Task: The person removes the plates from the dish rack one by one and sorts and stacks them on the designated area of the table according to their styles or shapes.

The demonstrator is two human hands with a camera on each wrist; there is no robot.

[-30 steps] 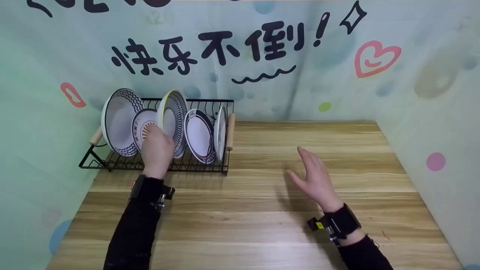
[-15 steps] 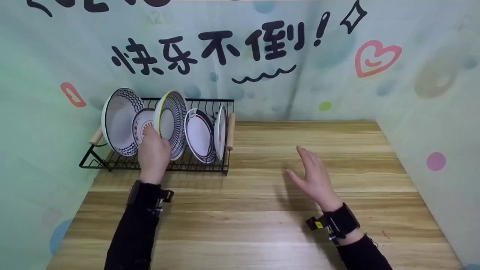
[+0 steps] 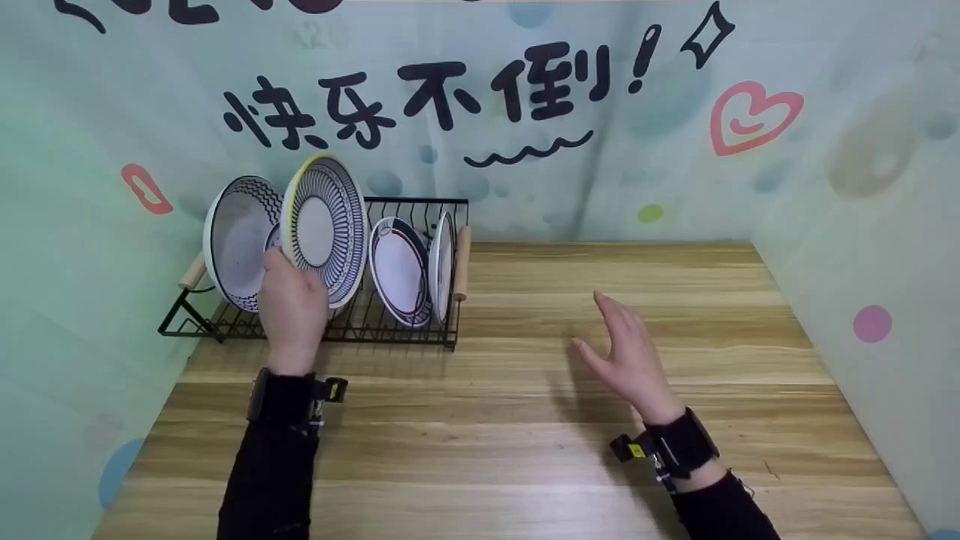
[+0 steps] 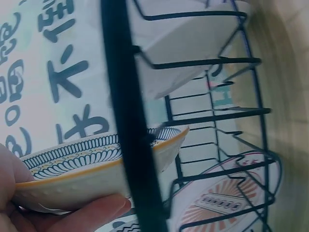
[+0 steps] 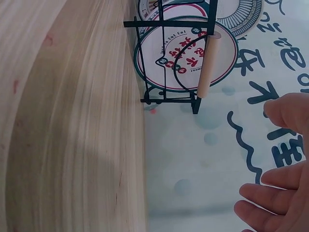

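My left hand (image 3: pixel 292 315) grips the lower left edge of a yellow-rimmed deep plate (image 3: pixel 326 225) with a blue-black radial pattern. In the left wrist view, the thumb and fingers pinch the rim of this deep plate (image 4: pixel 72 188), and a rack bar crosses in front. The plate stands tilted over the black wire dish rack (image 3: pixel 416 200), its face turned to the right. Behind it and the hand, a small plate with an orange sunburst (image 4: pixel 219 205) is mostly hidden in the head view. My right hand (image 3: pixel 630 360) hovers over the table at right, fingers spread, holding nothing.
A large white bowl (image 3: pixel 240 247) with a wavy black pattern leans at the rack's left end. A dark-rimmed oval-looking plate (image 3: pixel 397 266) and another upright plate (image 3: pixel 442 266) stand at its right. Wooden handles (image 3: pixel 463 262) flank the rack, and a printed curtain (image 3: pixel 525 195) hangs behind.
My left hand has drawn the yellow-rimmed deep plate up and to the left, turning its face more toward the head camera. The right hand has stayed nearly still.
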